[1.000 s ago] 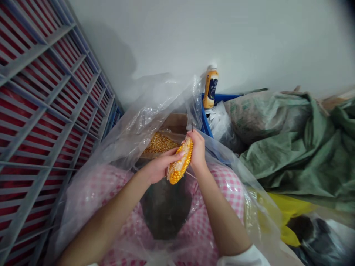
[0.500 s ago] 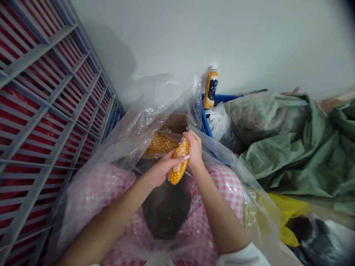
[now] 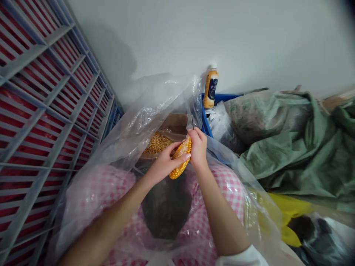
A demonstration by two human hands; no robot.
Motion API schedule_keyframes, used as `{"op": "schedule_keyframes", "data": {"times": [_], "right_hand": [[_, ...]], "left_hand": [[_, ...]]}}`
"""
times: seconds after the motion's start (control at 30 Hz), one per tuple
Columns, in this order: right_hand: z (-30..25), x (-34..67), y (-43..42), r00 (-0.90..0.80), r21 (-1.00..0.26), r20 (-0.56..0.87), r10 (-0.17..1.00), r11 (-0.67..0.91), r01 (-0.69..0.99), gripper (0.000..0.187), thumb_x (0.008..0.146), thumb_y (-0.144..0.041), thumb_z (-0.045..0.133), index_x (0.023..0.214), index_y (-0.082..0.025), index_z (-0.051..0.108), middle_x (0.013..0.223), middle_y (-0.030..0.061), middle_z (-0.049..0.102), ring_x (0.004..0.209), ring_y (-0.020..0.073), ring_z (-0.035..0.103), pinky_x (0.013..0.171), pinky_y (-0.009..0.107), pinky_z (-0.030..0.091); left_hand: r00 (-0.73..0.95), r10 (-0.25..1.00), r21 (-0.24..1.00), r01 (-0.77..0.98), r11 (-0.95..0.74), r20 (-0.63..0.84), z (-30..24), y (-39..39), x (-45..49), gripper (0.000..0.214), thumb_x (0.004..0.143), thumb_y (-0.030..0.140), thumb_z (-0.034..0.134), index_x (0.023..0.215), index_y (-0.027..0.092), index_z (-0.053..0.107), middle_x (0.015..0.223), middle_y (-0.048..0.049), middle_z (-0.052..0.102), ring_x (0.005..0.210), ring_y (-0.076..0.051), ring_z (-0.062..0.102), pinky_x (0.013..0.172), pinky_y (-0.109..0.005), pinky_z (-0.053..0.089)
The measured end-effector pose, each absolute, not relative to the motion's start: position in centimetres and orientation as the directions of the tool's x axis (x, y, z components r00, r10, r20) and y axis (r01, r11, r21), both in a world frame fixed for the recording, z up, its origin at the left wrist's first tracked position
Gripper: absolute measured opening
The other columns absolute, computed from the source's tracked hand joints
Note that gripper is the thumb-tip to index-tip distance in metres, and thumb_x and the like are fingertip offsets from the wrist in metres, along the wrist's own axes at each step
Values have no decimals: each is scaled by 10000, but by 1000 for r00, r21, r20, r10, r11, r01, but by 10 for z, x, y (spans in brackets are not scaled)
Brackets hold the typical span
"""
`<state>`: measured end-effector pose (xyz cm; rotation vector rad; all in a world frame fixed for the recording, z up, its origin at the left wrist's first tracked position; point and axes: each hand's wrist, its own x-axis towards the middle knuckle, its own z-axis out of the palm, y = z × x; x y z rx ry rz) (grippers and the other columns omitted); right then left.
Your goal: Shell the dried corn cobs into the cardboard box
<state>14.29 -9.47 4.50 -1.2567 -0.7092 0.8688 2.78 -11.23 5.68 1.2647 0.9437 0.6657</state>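
Observation:
A yellow corn cob [image 3: 180, 162] with a pale strip bared of kernels is held at a slant over my lap. My left hand [image 3: 166, 160] is closed around its left side, thumb lying across the front. Against the upper right end of the cob, my right hand [image 3: 198, 147] is closed in a fist. A thin dark rod [image 3: 193, 122] pokes up from this fist; the rest of it is hidden in the fingers. Loose corn kernels [image 3: 159, 142] lie beyond the hands in a brown cardboard box [image 3: 174, 122], partly behind clear plastic.
A clear plastic sheet [image 3: 111, 147] drapes over my checked-cloth legs and the box. Slatted crates [image 3: 50, 107] rise on the left. A drink bottle [image 3: 211, 87] stands by a blue bin [image 3: 205, 123] at the wall. Green cloth [image 3: 299, 155] and a yellow bag [image 3: 291, 210] lie right.
Both hands and the cob have shifted slightly up. My right hand has moved a little right, its fist turned at the cob's upper end, and the rod went with it.

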Motion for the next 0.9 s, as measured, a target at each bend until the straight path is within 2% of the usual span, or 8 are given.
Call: {"op": "schedule_keyframes", "data": {"times": [0.1, 0.17, 0.27, 0.37, 0.47, 0.57, 0.73, 0.9], "right_hand": [[49, 143, -96, 507, -977, 5, 862, 112, -181, 228, 698, -264, 536, 563, -210, 360, 519, -72, 310, 465, 86, 303, 456, 230, 258], [51, 142, -97, 495, -962, -41, 868, 99, -254, 224, 692, -261, 535, 562, -212, 359, 513, -73, 322, 453, 86, 326, 452, 231, 276], [55, 143, -98, 490, -940, -121, 863, 59, -336, 218, 685, -263, 526, 554, -216, 359, 487, -76, 340, 434, 92, 367, 442, 234, 305], [56, 143, -98, 515, -948, -110, 850, 66, -311, 221, 682, -271, 529, 551, -216, 359, 475, -79, 351, 430, 90, 385, 437, 230, 312], [56, 144, -97, 530, -952, -85, 843, 89, -293, 216, 678, -272, 538, 563, -217, 365, 480, -82, 362, 424, 86, 382, 433, 228, 312], [57, 144, -97, 535, -937, -108, 838, 93, -336, 193, 678, -264, 536, 581, -220, 375, 484, -83, 385, 424, 91, 404, 428, 232, 321], [59, 145, -96, 547, -930, -123, 828, 95, -354, 196, 669, -262, 533, 572, -217, 369, 475, -84, 386, 428, 89, 419, 430, 228, 325], [58, 147, -96, 567, -931, -137, 812, 90, -354, 207, 664, -289, 531, 579, -216, 356, 480, -85, 375, 433, 88, 418, 438, 228, 327]], "left_hand": [[425, 905, 973, 215, -87, -13, 54, -112, 27, 441, 742, 390, 599, 1119, 166, 549, 1135, -93, 590, 1016, -215, 551, 887, -312, 413], [401, 915, 953, 254, -164, 50, 53, -111, 25, 333, 833, 366, 472, 1080, 166, 570, 1094, -88, 610, 1001, -196, 559, 887, -301, 408], [324, 945, 954, 268, -134, 41, 54, -108, 23, 352, 898, 329, 319, 1127, 170, 533, 1018, -77, 639, 918, -170, 593, 844, -292, 429], [287, 958, 957, 269, -111, 30, 54, -105, 22, 375, 878, 380, 374, 1166, 172, 493, 1094, -87, 606, 965, -176, 580, 868, -299, 424], [407, 913, 960, 259, -104, -11, 55, -106, 22, 388, 832, 413, 458, 1124, 165, 521, 1159, -97, 576, 1023, -193, 555, 872, -292, 426], [537, 840, 958, 272, -85, -78, 58, -110, 23, 405, 819, 431, 473, 1121, 166, 527, 1061, -80, 626, 927, -192, 591, 790, -276, 449], [519, 853, 905, 385, -180, -51, 64, -114, 21, 381, 876, 424, 352, 1099, 189, 554, 959, -59, 656, 864, -198, 599, 774, -280, 416], [466, 882, 938, 333, -101, -70, 62, -108, 19, 403, 886, 435, 312, 1022, 183, 595, 938, -47, 652, 910, -193, 577, 813, -287, 408]]}}
